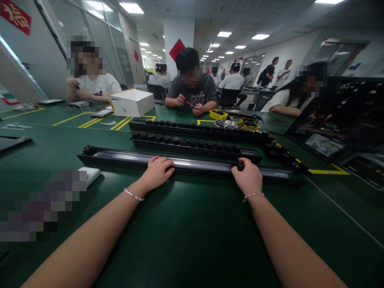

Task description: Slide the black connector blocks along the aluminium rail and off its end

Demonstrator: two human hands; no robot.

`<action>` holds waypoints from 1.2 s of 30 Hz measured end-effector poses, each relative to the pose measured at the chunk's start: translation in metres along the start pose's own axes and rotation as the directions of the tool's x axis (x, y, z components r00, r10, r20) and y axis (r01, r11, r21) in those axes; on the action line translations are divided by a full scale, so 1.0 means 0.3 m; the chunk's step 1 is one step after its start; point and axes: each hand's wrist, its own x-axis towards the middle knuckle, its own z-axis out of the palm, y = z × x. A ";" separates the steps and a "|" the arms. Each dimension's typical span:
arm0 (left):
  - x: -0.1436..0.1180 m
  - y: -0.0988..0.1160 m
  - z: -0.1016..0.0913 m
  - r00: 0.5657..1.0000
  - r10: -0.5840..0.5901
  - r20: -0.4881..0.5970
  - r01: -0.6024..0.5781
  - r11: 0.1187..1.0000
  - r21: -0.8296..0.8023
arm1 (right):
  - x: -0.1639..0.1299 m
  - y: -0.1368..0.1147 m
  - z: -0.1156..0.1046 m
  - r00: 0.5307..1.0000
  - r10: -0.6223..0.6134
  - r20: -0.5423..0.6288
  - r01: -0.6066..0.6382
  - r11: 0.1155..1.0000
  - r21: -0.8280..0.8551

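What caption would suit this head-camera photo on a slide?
Both hands, left hand and right hand, rest on a long black rail on a green table.

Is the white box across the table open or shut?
Shut. The white box has its lid lying flat and flush on top, with no gap or raised flap showing. Its contents cannot be seen.

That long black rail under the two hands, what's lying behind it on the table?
Behind the long black rail lie two more black strips studded with small black parts, then a yellow tray and a white box. The right hand covers a piece on the rail.
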 end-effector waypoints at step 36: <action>0.001 0.006 -0.005 1.000 -0.005 0.001 0.005 1.000 -0.015 | 0.023 0.053 -0.034 0.996 0.085 0.007 -0.085 0.996 -0.028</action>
